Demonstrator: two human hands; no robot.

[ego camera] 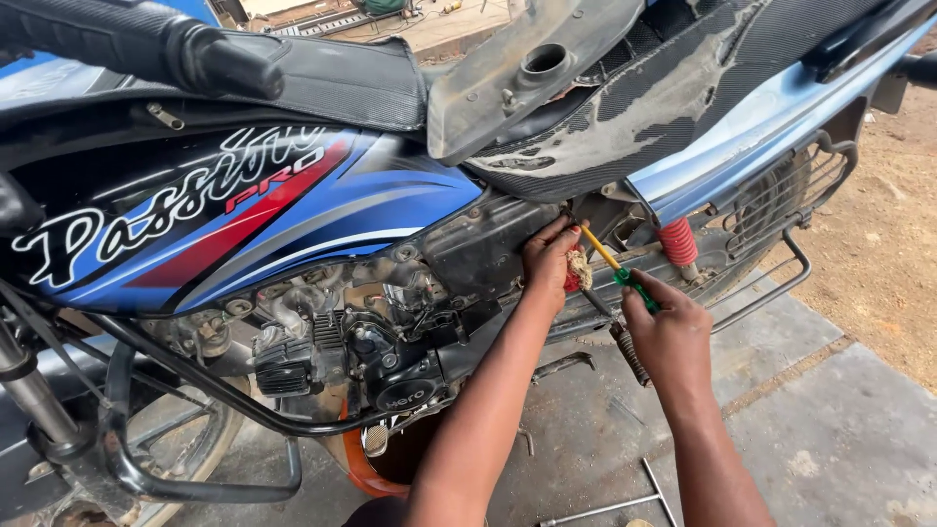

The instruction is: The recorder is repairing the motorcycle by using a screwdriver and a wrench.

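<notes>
A blue and black motorcycle (293,215) leans across the view with its seat (673,88) lifted and its side panel off. My left hand (549,262) presses a frayed beige rag (580,268) against the frame just behind the black side cover (478,244). My right hand (666,332) grips a screwdriver (617,268) with a green and yellow handle; its tip points up into the frame beside the rag. A red rear shock spring (675,244) stands just right of the tool.
The engine (361,342) and a black crash guard (195,459) fill the lower left. A metal T-shaped wrench (625,503) lies on the grey paving below my arms. The rear wheel with its saree guard (781,195) is at right, with sandy ground beyond.
</notes>
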